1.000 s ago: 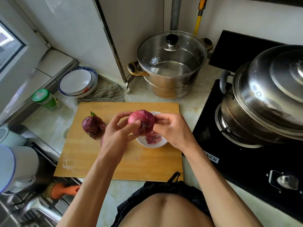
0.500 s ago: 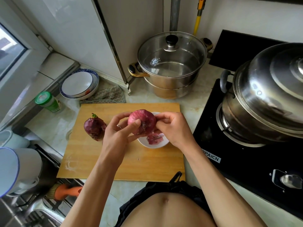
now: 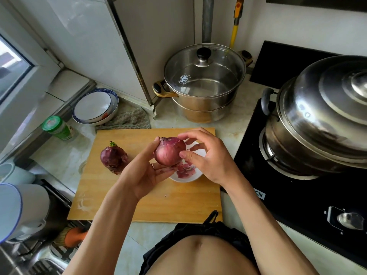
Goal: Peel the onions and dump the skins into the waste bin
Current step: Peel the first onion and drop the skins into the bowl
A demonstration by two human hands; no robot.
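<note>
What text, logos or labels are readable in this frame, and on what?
"CN": the visible end of a white label on the front edge of the black stove top; the rest is hidden behind the right forearm.
White crown-like logo on the glass pot lid: the lettering under it is too small to read.
Green-capped jar: label print is blurred, unreadable.

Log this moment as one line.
step: peeling | left hand: holds onion | right hand: fingers on onion | skins: in dish | second onion: unpeeled, on board
</note>
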